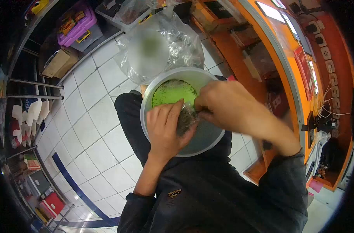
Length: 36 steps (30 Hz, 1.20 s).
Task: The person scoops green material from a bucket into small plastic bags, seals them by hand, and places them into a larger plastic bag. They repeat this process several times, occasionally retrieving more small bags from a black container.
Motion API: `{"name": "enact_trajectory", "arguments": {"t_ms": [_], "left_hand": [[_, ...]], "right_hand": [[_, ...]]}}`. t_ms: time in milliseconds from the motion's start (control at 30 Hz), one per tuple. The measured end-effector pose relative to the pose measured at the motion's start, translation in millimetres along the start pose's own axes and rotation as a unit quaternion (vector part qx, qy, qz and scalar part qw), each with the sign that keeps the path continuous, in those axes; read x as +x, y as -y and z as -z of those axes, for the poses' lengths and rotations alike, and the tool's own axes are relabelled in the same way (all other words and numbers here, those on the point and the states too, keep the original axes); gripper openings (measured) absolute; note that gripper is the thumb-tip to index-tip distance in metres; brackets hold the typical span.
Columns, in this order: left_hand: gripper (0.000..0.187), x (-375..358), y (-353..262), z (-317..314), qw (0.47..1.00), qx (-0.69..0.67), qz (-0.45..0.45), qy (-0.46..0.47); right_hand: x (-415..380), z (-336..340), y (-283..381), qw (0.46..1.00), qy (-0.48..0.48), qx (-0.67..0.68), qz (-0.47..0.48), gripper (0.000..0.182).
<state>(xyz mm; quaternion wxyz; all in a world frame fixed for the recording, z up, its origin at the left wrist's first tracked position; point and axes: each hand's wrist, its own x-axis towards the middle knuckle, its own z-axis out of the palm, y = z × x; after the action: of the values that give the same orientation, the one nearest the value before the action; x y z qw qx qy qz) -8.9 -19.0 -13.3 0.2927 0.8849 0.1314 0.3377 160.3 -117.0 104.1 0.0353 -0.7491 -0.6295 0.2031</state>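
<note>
A round metal pot (146,132) rests on the person's lap, with a bright green round thing (173,93) inside, dark bits round its edge. Over the pot, my left hand (164,126) is curled round a small clear plastic bag (186,118) with dark contents. My right hand (217,105) is closed at the bag's upper right side, its fingertips pinched on the plastic. Part of the bag is hidden by the fingers.
Beyond the pot stands a large clear plastic bag (184,46). A purple-lidded box (77,23) and a cardboard box (60,63) are at the upper left. Shelves line the left; an orange counter (280,42) curves along the right. White tiles (103,116) cover the floor.
</note>
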Motion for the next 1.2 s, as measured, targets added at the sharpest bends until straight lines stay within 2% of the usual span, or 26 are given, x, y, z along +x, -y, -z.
{"name": "enact_trajectory", "arguments": {"t_ms": [67, 100, 200, 267, 433, 533, 633, 700, 733, 800, 867, 933, 1000, 1033, 1100, 1133, 1200], "left_hand": [[0.062, -2.0, -0.1, -5.4, 1.0, -0.008, 0.016, -0.014], [0.061, -3.1, -0.3, -7.8, 0.999, -0.018, 0.033, -0.028], [0.059, -4.3, 0.9, -15.4, 0.995, -0.02, 0.08, -0.059], [0.059, -5.4, 3.7, -16.9, 0.993, -0.021, 0.104, -0.051], [0.059, -5.0, 3.6, -17.3, 0.989, -0.018, 0.133, -0.059], [0.056, -5.3, 3.9, -17.5, 0.991, 0.009, 0.102, -0.091], [0.066, -12.1, 6.5, -16.3, 0.994, -0.007, 0.08, -0.079], [0.079, -12.1, 8.4, -16.7, 0.985, -0.124, 0.113, -0.042], [0.079, -8.7, 7.0, -12.8, 0.985, -0.123, 0.113, -0.043], [0.086, 1.0, 3.9, -1.4, 0.964, -0.079, 0.235, 0.093], [0.083, 1.0, 8.8, -1.4, 0.973, -0.078, 0.202, 0.079], [0.081, 0.2, 12.2, -2.2, 0.98, -0.078, 0.169, 0.067], [0.075, -1.2, 14.4, -2.1, 0.962, -0.111, 0.188, 0.161], [0.075, -2.7, 18.3, -3.1, 0.963, -0.11, 0.188, 0.161], [0.068, 0.9, 22.9, -3.5, 0.986, -0.079, 0.059, 0.131], [0.068, 5.8, 18.8, -0.2, 0.987, -0.078, 0.058, 0.132], [0.054, 17.7, 5.8, 9.0, 0.988, -0.097, 0.101, 0.068]], "right_hand": [[-8.8, -4.9, 11.2, 0.987, -0.113, -0.096, 0.065, 0.009], [-13.8, -3.0, 16.2, 0.987, -0.113, -0.095, 0.067, 0.009], [-30.3, 7.4, 25.5, 0.977, -0.163, -0.118, 0.066, 0.011], [-42.1, 14.4, 25.0, 0.964, -0.213, -0.158, 0.013, 0.018], [-45.6, 3.8, 14.8, 0.967, -0.201, -0.156, -0.024, 0.031], [-25.7, -24.1, 13.1, 0.968, -0.247, 0.026, 0.045, 0.03], [-15.8, -46.1, 13.4, 0.957, -0.277, 0.06, 0.064, 0.03], [-14.1, -53.3, 7.2, 0.954, -0.286, 0.05, 0.073, 0.03], [-14.3, -54.9, 4.8, 0.952, -0.292, 0.04, 0.08, 0.03], [-17.0, -55.8, 2.8, 0.946, -0.312, 0.01, 0.083, 0.03], [-16.6, -56.1, 1.4, 0.94, -0.33, -0.021, 0.083, 0.03], [-14.2, -56.5, 1.2, 0.947, -0.303, 0.001, 0.106, 0.028], [-12.8, -61.9, 0.1, 0.945, -0.312, 0.028, 0.1, 0.029], [-11.7, -63.7, -0.7, 0.941, -0.321, 0.054, 0.096, 0.029], [-12.8, -64.5, -2.0, 0.933, -0.349, 0.06, 0.069, 0.03], [-13.7, -64.8, -2.4, 0.924, -0.375, 0.068, 0.038, 0.031], [-14.1, -60.9, -3.0, 0.929, -0.362, 0.067, 0.038, 0.033]]}}
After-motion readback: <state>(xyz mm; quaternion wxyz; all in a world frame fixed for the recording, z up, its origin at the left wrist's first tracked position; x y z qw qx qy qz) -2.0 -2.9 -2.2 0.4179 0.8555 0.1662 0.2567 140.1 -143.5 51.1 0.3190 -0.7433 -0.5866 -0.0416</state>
